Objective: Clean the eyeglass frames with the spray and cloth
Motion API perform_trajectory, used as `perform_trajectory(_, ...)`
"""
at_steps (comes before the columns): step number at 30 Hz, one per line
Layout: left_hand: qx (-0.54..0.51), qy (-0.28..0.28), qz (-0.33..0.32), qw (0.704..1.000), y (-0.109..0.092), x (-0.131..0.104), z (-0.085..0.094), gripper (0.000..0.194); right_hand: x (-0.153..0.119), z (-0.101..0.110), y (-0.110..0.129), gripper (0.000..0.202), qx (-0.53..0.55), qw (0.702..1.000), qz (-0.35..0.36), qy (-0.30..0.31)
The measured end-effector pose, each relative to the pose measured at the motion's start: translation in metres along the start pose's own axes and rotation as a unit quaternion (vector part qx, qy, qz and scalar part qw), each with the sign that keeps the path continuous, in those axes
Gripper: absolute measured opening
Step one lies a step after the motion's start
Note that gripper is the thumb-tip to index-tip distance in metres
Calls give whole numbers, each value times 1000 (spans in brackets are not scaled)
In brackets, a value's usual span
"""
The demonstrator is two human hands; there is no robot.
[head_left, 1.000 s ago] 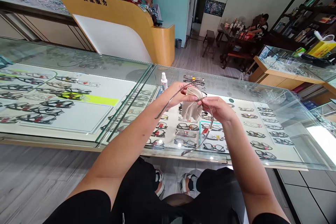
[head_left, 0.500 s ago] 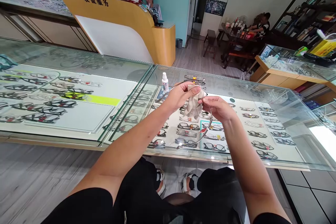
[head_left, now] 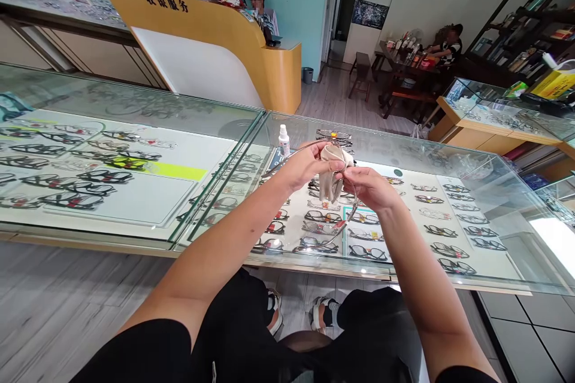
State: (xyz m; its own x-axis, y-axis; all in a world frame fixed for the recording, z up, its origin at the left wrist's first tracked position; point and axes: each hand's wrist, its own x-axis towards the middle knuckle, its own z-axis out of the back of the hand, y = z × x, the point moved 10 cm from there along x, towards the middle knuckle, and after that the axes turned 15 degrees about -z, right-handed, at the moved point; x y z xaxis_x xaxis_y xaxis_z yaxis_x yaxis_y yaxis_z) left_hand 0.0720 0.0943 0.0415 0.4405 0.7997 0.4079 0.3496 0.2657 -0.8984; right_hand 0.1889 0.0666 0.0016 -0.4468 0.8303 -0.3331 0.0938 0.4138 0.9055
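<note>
My left hand (head_left: 309, 166) is closed on a beige cloth (head_left: 331, 182), which is bunched around part of a pair of glasses. Thin temples of the glasses (head_left: 351, 209) stick out, one toward the left past my left wrist, the other curving down below my right hand. My right hand (head_left: 369, 185) pinches the frame beside the cloth, fingertips close to those of my left hand. The lenses are mostly hidden by cloth and fingers. Behind my left hand, a white spray bottle (head_left: 284, 142) stands upright on the glass showcase (head_left: 265, 122).
Rows of glasses (head_left: 368, 251) lie inside the showcase under my hands. Another glass case (head_left: 215, 114) adjoins at the left. Beyond are a wooden counter (head_left: 281, 81) with a seated person, a second person at a dark table, and a case with a yellow bag (head_left: 554, 81) at the right.
The cloth has been folded more tightly around the glasses between my fingers. The lower temple has swung slightly left, and my right hand has shifted a little left and down.
</note>
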Motion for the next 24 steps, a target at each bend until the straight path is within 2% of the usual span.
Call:
perform_trajectory(6,69,-62,-55,994,-9,3,12,57,-2,-2,0,36,14,1000,-1,5)
perform_trajectory(11,18,-32,-42,998,-6,7,14,59,-3,4,9,39,10,1000,25,-12)
perform_trajectory(15,6,-9,-44,999,-6,7,15,59,-1,4,8,42,9,1000,20,-10)
perform_trajectory(20,28,-43,-49,997,-4,4,15,54,3,-1,1,42,12,1000,7,-2)
perform_trajectory(24,32,-71,-47,996,-4,2,12,55,2,-1,0,43,-18,1000,18,-19)
